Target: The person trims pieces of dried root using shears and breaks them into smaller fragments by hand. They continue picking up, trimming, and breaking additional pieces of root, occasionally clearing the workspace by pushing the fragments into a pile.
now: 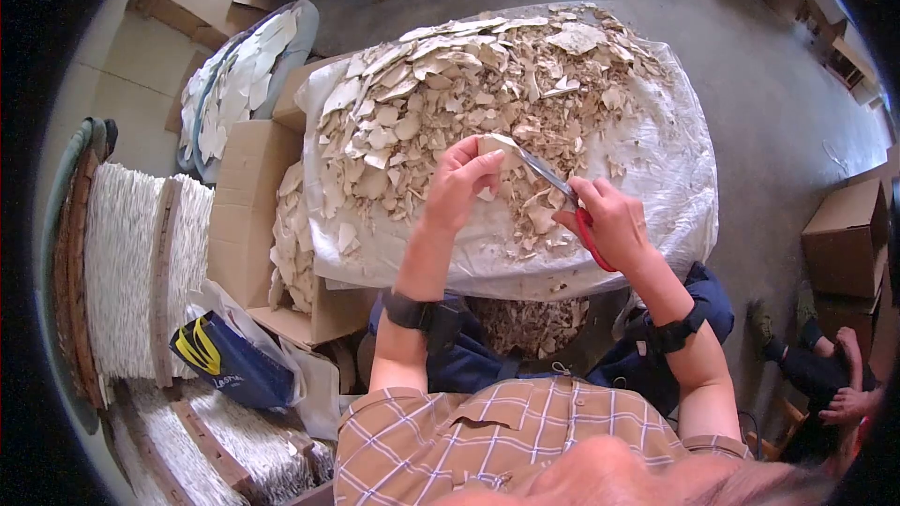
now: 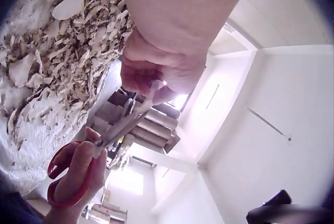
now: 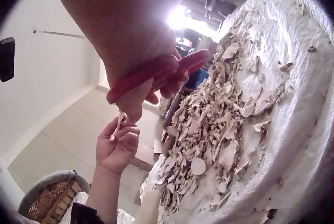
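Note:
My left hand point(image 1: 457, 186) pinches a small, thin pale flake point(image 1: 497, 142) between thumb and fingers, above a heap of similar pieces. In my right hand point(image 1: 611, 221) is a pair of scissors point(image 1: 546, 172), with fingers and thumb through the red handles point(image 3: 143, 79). The blades point toward the left hand and meet the flake's edge, as the left wrist view also shows. Below both hands, pale dry flakes and scraps point(image 1: 441, 103) lie spread over a table covered in white plastic sheeting point(image 1: 670, 164).
An open cardboard box point(image 1: 246, 211) holding more flakes stands left of the table. Beyond it are stacked white sheets point(image 1: 122, 272) and a navy bag point(image 1: 234, 361) with a yellow mark. More scraps point(image 1: 530, 326) lie below the table's front edge. Another person's hands point(image 1: 848, 403) show at right.

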Action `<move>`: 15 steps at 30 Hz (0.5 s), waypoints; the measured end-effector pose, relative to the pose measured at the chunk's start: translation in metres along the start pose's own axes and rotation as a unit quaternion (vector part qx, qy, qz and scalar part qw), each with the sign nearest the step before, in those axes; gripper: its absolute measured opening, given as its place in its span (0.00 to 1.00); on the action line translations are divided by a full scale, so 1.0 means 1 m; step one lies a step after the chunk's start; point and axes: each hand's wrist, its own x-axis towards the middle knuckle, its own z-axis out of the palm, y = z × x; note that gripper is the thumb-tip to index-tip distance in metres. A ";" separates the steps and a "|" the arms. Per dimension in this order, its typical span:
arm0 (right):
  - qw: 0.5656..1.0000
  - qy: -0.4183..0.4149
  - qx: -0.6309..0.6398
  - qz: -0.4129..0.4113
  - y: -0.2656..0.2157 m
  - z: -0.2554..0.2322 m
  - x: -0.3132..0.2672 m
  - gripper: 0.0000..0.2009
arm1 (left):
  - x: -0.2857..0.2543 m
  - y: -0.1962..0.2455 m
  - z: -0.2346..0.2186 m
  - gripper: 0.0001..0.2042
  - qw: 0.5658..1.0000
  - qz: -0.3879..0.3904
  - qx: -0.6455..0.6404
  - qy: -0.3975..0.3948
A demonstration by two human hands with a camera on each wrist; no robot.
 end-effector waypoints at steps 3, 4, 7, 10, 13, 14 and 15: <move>1.000 -0.012 -0.007 -0.003 0.001 -0.001 -0.001 0.20 | -0.001 0.003 0.004 0.06 1.000 -0.004 -0.012 0.011; 1.000 -0.013 -0.006 -0.002 0.001 -0.002 -0.001 0.20 | 0.000 0.003 0.003 0.06 1.000 -0.009 -0.012 0.012; 1.000 -0.025 -0.008 -0.007 0.000 -0.004 -0.001 0.20 | -0.001 0.003 0.004 0.06 1.000 -0.011 -0.012 0.015; 0.999 -0.035 -0.007 -0.010 0.002 -0.003 -0.001 0.19 | 0.000 0.001 0.002 0.06 1.000 -0.007 -0.008 0.012; 1.000 -0.027 0.007 -0.014 0.005 0.001 -0.005 0.16 | 0.000 -0.002 0.001 0.06 1.000 -0.016 -0.017 0.010; 0.999 -0.027 0.017 -0.007 0.005 0.002 -0.006 0.14 | 0.000 -0.002 0.003 0.06 0.999 -0.022 -0.033 0.012; 0.999 -0.027 0.027 0.001 0.004 0.003 -0.006 0.13 | -0.001 -0.001 0.006 0.06 0.999 -0.024 -0.034 0.012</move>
